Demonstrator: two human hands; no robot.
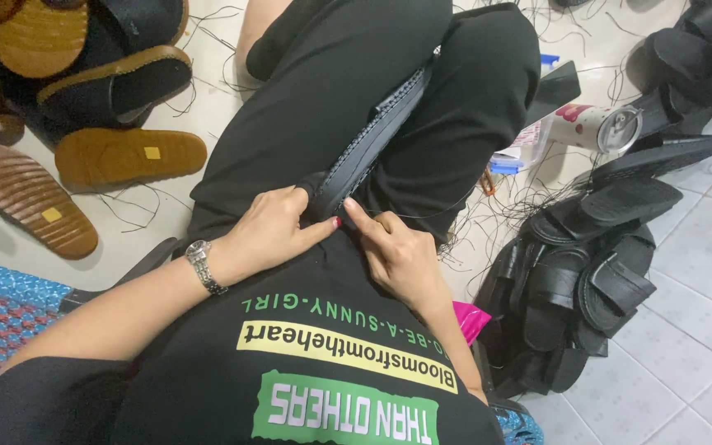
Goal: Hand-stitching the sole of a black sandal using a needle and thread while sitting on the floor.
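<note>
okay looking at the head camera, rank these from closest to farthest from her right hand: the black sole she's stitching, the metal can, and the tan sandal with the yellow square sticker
From the right hand:
1. Black sole, touching its fingertips, lying along the lap.
2. Metal can, on the floor, up and to the hand's right.
3. Tan sandal with a yellow square sticker, on the floor at far left, beyond the left hand.
</note>
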